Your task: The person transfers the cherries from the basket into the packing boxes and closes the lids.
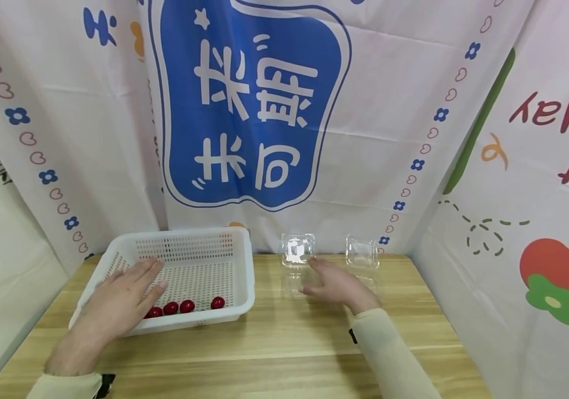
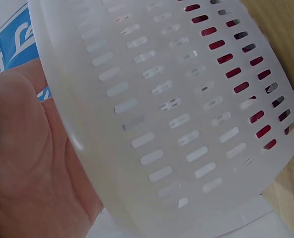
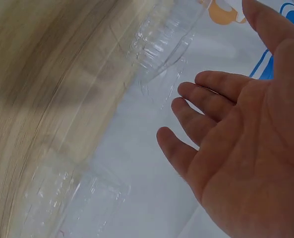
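The grip of the left hand (image 1: pixel 120 299) is released: its fingers are extended over the left side of a white, slotted plastic basket (image 1: pixel 249 271); whether the rim is touched cannot be told. The right hand (image 1: pixel 336 285) is likewise released, its fingers spread beside a small, clear, box-shaped plastic container (image 1: pixel 298 249), with nothing grasped. At least four glossy red, round fruits (image 1: pixel 187 306) are held inside the basket, lined along its near wall, perhaps because round things settle there. A second clear plastic container (image 1: pixel 362 254) is set farther right. Both lids are raised at the back, presumably so that the bases are left uncovered. The basket and containers are spread across a pale wood-grain surface (image 1: pixel 274 343), apparently so that each side can be reached by one hand.
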`<state>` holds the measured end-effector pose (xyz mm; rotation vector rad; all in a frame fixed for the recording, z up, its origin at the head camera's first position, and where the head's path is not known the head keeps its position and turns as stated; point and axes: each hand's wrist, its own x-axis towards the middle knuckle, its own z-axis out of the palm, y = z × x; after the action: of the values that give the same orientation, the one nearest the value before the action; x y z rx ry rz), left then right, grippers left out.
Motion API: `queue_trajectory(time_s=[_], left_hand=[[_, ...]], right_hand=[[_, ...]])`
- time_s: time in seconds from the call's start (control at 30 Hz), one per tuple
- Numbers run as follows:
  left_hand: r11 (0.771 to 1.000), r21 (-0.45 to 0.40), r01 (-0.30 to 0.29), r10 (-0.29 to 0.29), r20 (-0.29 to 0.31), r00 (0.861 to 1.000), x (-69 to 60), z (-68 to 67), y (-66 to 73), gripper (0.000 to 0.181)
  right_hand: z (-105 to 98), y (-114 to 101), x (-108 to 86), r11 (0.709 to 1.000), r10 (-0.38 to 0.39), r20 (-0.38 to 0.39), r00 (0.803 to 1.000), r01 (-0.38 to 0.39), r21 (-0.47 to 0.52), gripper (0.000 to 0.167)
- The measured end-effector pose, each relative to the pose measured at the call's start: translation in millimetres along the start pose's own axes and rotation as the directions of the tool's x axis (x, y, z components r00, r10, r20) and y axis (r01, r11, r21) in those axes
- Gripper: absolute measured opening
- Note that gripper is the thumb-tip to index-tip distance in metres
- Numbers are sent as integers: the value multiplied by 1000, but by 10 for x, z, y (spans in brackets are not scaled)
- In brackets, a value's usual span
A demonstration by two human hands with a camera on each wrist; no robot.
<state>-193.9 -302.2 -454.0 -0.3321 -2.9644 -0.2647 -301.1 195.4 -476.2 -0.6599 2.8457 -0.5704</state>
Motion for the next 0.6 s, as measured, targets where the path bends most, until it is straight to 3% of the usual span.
queue_trajectory(time_s=[0.23,0.6], left_hand=[[1000,10,-22,23,-10,1000,4,11,45,67],[999,13,-40,40,10,999,53,16,134,65]], right_hand=[[19,-1,81,998,43,77,996,-47,51,100],[110,28,117,990,82,67,994,-89,105,104]])
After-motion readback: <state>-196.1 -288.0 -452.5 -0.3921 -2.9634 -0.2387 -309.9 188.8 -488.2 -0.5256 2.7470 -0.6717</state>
